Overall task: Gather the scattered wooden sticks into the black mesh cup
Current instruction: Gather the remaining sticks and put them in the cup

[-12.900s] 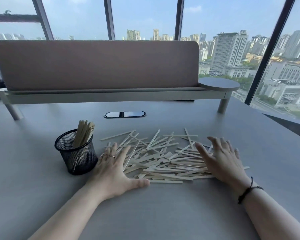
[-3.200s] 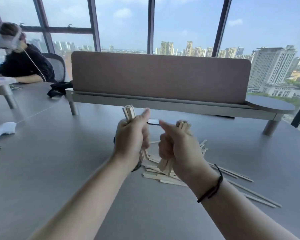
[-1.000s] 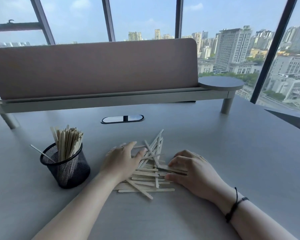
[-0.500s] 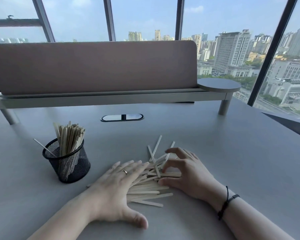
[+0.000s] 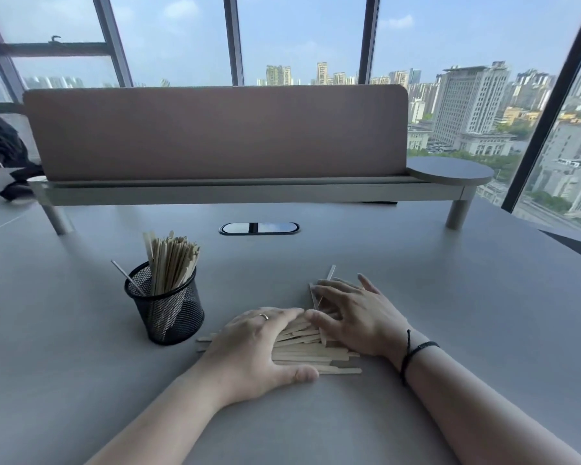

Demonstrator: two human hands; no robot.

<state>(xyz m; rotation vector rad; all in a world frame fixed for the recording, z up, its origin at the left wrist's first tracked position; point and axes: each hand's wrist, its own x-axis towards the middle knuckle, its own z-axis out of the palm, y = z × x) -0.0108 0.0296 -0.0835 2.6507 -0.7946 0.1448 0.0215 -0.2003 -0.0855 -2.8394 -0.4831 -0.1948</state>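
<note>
The left hand lies flat, fingers straight and together, pressing down on the left part of a low heap of pale flat wooden sticks on the grey matte desk; its thumb is stretched along the near edge of the heap, and a thin silver ring sits on one finger. The right hand rests on the right and far side of the same heap, fingers spread and only gently bent, pressing on the sticks rather than closing round any. The fingertips of the two hands nearly meet over the middle. A black cord bracelet circles the right wrist. Most sticks lie roughly parallel, pointing left to right, while a few poke out beyond the right fingers toward the far side.

Just to the left of the heap stands the black wire mesh cup, upright. It holds a dense bundle of wooden sticks standing on end and leaning slightly, plus one thin stick tilted out over its left rim.

Further back, an oval cable port is set into the desk, before a brown felt divider panel on a grey raised shelf. Tall windows behind show city buildings.
</note>
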